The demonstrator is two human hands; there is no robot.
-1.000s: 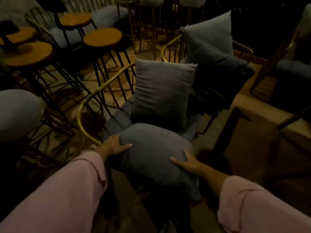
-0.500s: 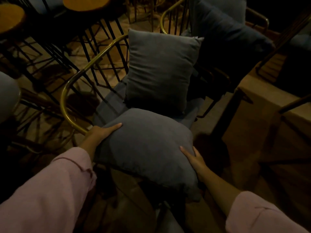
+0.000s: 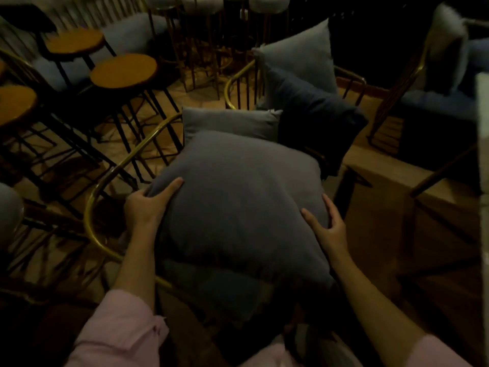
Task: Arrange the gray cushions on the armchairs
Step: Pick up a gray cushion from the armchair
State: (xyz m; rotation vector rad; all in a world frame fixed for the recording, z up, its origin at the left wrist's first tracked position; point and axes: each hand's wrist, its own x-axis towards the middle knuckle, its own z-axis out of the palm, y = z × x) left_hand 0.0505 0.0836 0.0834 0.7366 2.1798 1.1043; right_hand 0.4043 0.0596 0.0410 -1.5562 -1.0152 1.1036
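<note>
I hold a large gray cushion [image 3: 238, 207] over the seat of the nearest armchair [image 3: 105, 181], which has a curved gold metal frame. My left hand [image 3: 148, 207] grips the cushion's left edge and my right hand [image 3: 328, 226] presses on its right side. Behind it a second gray cushion [image 3: 230, 123] leans against the chair's back, mostly hidden by the one I hold. On the armchair beyond stand a light gray cushion [image 3: 299, 59] and a dark one [image 3: 315, 115].
Round wooden stools [image 3: 123, 68] on black legs crowd the left side. A third armchair [image 3: 436, 102] with a cushion stands at the far right, behind a low wooden step [image 3: 397, 186]. White-topped stools [image 3: 201, 1] line the back.
I have raised the gray cushion up and forward, so it now covers most of the back cushion. Both hands moved with it, and the view tilted upward again.
</note>
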